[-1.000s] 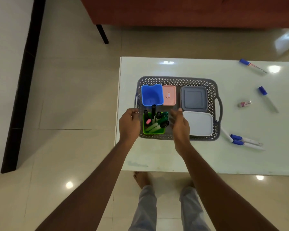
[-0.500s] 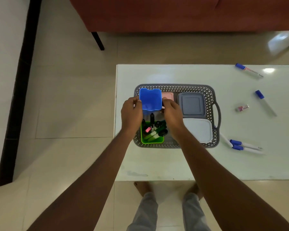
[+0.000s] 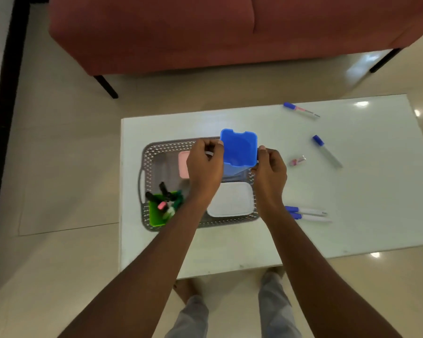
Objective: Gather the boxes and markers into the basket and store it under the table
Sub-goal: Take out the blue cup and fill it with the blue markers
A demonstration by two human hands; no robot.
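Both hands hold an empty blue box (image 3: pixel 238 148) lifted above the right half of the grey perforated basket (image 3: pixel 149 157). My left hand (image 3: pixel 204 164) grips its left rim and my right hand (image 3: pixel 270 167) pinches its right rim. Inside the basket lie a pink box (image 3: pixel 183 164), partly hidden by my left hand, a white lidded box (image 3: pixel 231 200) and a green box (image 3: pixel 158 212) full of markers. Loose blue-capped markers lie on the white table: two side by side (image 3: pixel 305 213) near the basket, one (image 3: pixel 326 153) to the right and one (image 3: pixel 300 110) far back.
A small pink object (image 3: pixel 297 161) lies on the table (image 3: pixel 352 203) right of the basket. A red sofa (image 3: pixel 205 32) stands behind the table on dark legs. My feet and trouser legs (image 3: pixel 230 311) show at the table's near edge.
Both hands went from the green box to the blue box, took hold of it, and raised it up and to the right over the basket. The camera view also shifted.
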